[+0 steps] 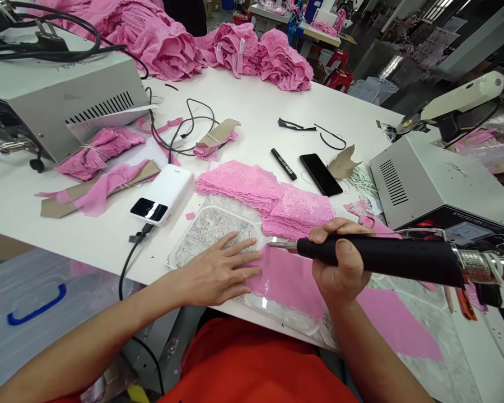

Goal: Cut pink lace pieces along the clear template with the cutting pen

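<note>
My left hand (224,270) lies flat with its fingers spread on a clear plastic template (212,218), beside a pink fabric piece (289,280). My right hand (340,260) grips the black handle of a handheld ultrasonic cutter (386,258). Its metal tip points left, at the template edge near the fabric; whether it touches cannot be made out. Just beyond the hands is a stack of pink lace pieces (269,196). Another flat pink piece (399,322) rests to the right of my right forearm.
A white power bank (163,196) with a cable stands left. A marker (283,163) and a phone (320,174) lie behind the lace. Grey machine boxes (79,101) flank the table, one on each side. Pink garment heaps (235,50) line the back edge. Orange-handled snips (466,304) lie right.
</note>
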Action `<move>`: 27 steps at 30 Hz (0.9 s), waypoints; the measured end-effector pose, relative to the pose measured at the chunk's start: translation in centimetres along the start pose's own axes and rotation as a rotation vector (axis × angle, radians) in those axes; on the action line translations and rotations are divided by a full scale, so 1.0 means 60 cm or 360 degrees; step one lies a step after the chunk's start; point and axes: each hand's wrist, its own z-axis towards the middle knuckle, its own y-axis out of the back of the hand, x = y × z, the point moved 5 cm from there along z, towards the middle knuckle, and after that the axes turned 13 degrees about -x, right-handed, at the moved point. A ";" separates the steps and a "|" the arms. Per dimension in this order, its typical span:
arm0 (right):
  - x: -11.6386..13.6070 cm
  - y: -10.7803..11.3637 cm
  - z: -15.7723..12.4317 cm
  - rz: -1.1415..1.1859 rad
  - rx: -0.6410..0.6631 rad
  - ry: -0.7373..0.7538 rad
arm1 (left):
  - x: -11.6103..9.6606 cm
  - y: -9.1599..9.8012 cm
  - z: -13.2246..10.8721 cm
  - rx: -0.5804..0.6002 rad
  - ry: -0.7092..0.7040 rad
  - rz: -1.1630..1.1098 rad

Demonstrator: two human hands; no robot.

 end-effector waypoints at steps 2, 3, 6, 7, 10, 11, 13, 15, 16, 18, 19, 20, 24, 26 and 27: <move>0.000 0.000 0.001 -0.0002 0.0000 -0.0004 | 0.000 0.000 0.001 -0.0007 -0.0003 0.0000; 0.000 0.000 0.002 0.0005 -0.0005 -0.0009 | -0.001 0.001 0.001 -0.0010 -0.0002 0.0002; 0.002 0.004 0.004 0.0035 -0.0043 -0.0033 | -0.004 0.007 -0.002 -0.0020 -0.0008 0.0000; 0.004 0.005 0.004 0.0046 -0.0058 -0.0038 | -0.005 0.010 -0.004 -0.0023 -0.0013 -0.0003; 0.011 0.006 0.000 0.0072 -0.0075 -0.0043 | -0.010 0.021 -0.016 -0.0034 -0.0024 -0.0016; 0.012 0.005 -0.003 0.0079 -0.0062 -0.0054 | -0.012 0.025 -0.021 -0.0039 -0.0023 -0.0019; 0.013 0.001 -0.009 0.0089 -0.0021 -0.0081 | -0.013 0.031 -0.030 -0.0044 -0.0014 -0.0024; 0.012 -0.004 -0.014 0.0100 0.0019 -0.0092 | -0.014 0.035 -0.036 -0.0060 -0.0005 -0.0035; 0.012 -0.006 -0.016 0.0104 0.0029 -0.0086 | -0.014 0.036 -0.038 -0.0073 -0.0002 -0.0042; 0.011 -0.008 -0.018 0.0098 0.0040 -0.0073 | -0.014 0.037 -0.040 -0.0103 0.0001 -0.0060; 0.011 -0.009 -0.019 0.0090 0.0046 -0.0070 | -0.013 0.037 -0.040 -0.0109 0.0004 -0.0067; 0.011 -0.010 -0.019 0.0081 0.0052 -0.0069 | -0.013 0.037 -0.040 -0.0108 0.0007 -0.0071; 0.010 -0.011 -0.020 0.0041 0.0064 -0.0072 | -0.012 0.035 -0.040 -0.0101 0.0016 -0.0076; 0.009 -0.011 -0.021 0.0018 0.0066 -0.0064 | -0.012 0.034 -0.041 -0.0103 0.0016 -0.0076; 0.009 -0.011 -0.021 0.0009 0.0070 -0.0056 | -0.011 0.033 -0.042 -0.0099 0.0016 -0.0075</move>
